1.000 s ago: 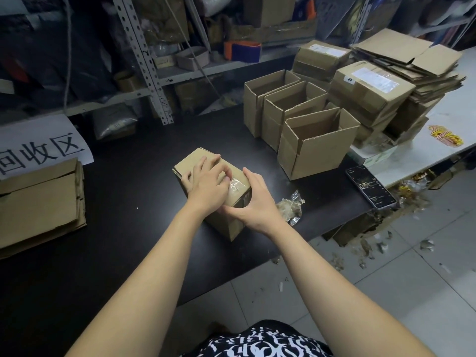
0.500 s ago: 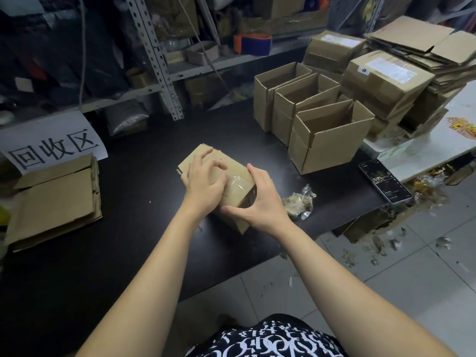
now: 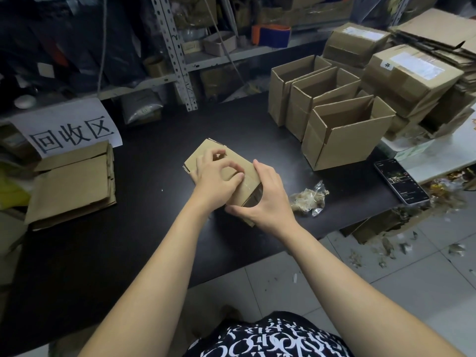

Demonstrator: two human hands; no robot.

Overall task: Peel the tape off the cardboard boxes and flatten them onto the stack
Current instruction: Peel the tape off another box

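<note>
Box: your small cardboard box (image 3: 206, 153) sits on the black bench (image 3: 144, 228), about midway along it and close to the front edge, one end turned toward you.
Left hand: your left hand (image 3: 215, 176) lies on the box's top with the fingers curled and the thumb tip right at the tape; I cannot tell whether it has a grip on the strip.
Right hand: your right hand (image 3: 268, 199) clamps the near end of the box, thumb underneath, fingers wrapped over the top edge.
Tape: a clear strip of tape (image 3: 247, 185) runs over the top near that end, between your two hands.
Stack: the flattened stack (image 3: 72, 186) lies at the bench's left edge, well apart from the box.
Scraps: a crumpled wad (image 3: 307, 198) of pulled tape lies just right of your right hand.
Open boxes: three open boxes (image 3: 345, 140) stand in a row toward the far right.
Phone: a phone (image 3: 401, 181) rests at the front right corner.
</note>
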